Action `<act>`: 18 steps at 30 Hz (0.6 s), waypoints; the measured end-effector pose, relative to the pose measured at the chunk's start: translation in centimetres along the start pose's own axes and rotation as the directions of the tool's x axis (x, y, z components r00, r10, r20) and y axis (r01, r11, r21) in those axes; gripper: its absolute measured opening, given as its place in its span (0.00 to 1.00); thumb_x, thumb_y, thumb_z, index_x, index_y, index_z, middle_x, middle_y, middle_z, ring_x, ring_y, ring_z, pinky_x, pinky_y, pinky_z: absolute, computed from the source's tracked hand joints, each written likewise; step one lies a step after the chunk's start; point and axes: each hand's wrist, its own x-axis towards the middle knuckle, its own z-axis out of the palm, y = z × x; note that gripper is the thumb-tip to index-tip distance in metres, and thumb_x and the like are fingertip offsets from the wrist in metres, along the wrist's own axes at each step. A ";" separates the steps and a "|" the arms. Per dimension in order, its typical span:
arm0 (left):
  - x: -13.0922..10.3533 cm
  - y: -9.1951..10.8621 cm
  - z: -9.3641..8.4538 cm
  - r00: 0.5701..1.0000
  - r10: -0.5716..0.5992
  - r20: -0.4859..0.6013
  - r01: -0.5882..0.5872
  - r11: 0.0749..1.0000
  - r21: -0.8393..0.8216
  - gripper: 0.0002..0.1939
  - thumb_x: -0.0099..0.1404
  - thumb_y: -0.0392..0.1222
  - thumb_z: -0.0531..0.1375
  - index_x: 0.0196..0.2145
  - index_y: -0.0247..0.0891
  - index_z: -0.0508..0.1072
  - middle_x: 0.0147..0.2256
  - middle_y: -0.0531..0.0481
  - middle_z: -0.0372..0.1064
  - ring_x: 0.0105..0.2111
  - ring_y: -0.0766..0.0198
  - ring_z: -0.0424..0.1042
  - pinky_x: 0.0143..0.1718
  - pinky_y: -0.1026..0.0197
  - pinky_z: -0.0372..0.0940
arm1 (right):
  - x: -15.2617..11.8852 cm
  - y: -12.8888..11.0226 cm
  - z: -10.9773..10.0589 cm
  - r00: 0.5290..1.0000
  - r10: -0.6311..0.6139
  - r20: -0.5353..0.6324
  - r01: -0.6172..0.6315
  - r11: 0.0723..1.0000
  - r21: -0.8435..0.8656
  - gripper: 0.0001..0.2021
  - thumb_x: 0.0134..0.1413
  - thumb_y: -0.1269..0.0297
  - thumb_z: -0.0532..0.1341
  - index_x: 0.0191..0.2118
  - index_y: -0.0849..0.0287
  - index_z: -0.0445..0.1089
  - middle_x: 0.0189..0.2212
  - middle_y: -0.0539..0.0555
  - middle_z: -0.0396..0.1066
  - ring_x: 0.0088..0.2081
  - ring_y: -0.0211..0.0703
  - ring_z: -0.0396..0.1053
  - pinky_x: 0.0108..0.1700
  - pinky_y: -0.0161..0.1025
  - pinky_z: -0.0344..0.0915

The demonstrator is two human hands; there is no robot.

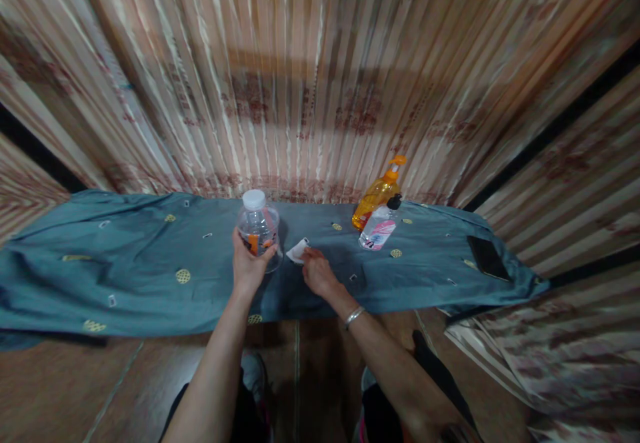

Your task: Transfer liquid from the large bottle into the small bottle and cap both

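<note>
My left hand [251,264] is wrapped round the lower part of a clear plastic jar [259,219] with a white screw lid and an orange label. The jar stands upright on the cloth-covered bench. Just to its right, my right hand [318,270] pinches a small white piece of paper or tissue [298,251], its fingers closed on the near edge. A silver bracelet [354,317] circles my right wrist. Further right stand an amber pump bottle [375,197] with an orange top and a clear pump bottle [381,228] with a pink label and black top.
A teal patterned cloth [145,269] covers the long narrow bench. A dark phone [487,257] lies near its right end. Pleated curtains [300,96] hang behind and at the sides, with dark bars [555,129] crossing them. My shoes [254,373] are on the tiled floor below.
</note>
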 end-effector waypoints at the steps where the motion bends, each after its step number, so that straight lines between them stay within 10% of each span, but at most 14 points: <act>1: 0.0 0.2 -0.1 1.000 -0.016 -0.001 0.016 1.000 -0.004 0.47 0.51 0.41 0.75 0.64 0.43 0.59 0.55 0.41 0.72 0.51 0.53 0.78 0.57 0.47 0.71 | -0.6 0.0 -0.2 0.999 -0.041 0.025 0.041 0.999 0.010 0.20 0.57 0.82 0.58 0.52 0.64 0.78 0.59 0.64 0.75 0.62 0.47 0.72 0.65 0.40 0.67; 5: -0.1 0.9 -0.3 0.998 -0.067 -0.006 0.066 0.997 -0.025 0.49 0.47 0.41 0.75 0.64 0.41 0.60 0.58 0.39 0.70 0.55 0.50 0.75 0.61 0.45 0.67 | -5.2 3.9 -2.7 0.994 -0.059 0.093 0.060 0.998 -0.014 0.18 0.55 0.81 0.59 0.47 0.60 0.80 0.60 0.59 0.76 0.62 0.46 0.73 0.65 0.41 0.68; 12: -0.9 1.5 -0.6 0.998 -0.059 -0.026 0.058 0.997 -0.044 0.57 0.45 0.40 0.75 0.68 0.43 0.53 0.69 0.33 0.56 0.67 0.44 0.63 0.66 0.41 0.61 | -12.7 12.5 -7.4 0.933 0.353 -0.075 -0.361 0.909 -0.206 0.17 0.54 0.82 0.57 0.46 0.68 0.79 0.55 0.73 0.77 0.53 0.58 0.79 0.56 0.49 0.74; 18: -1.9 2.2 -1.9 0.995 -0.015 -0.096 0.023 0.996 0.089 0.61 0.51 0.46 0.75 0.73 0.41 0.45 0.73 0.30 0.45 0.73 0.41 0.51 0.71 0.36 0.49 | -8.2 10.4 -4.8 0.923 0.363 -0.128 -0.382 0.906 -0.184 0.15 0.59 0.80 0.57 0.46 0.66 0.78 0.50 0.70 0.79 0.50 0.54 0.80 0.55 0.45 0.74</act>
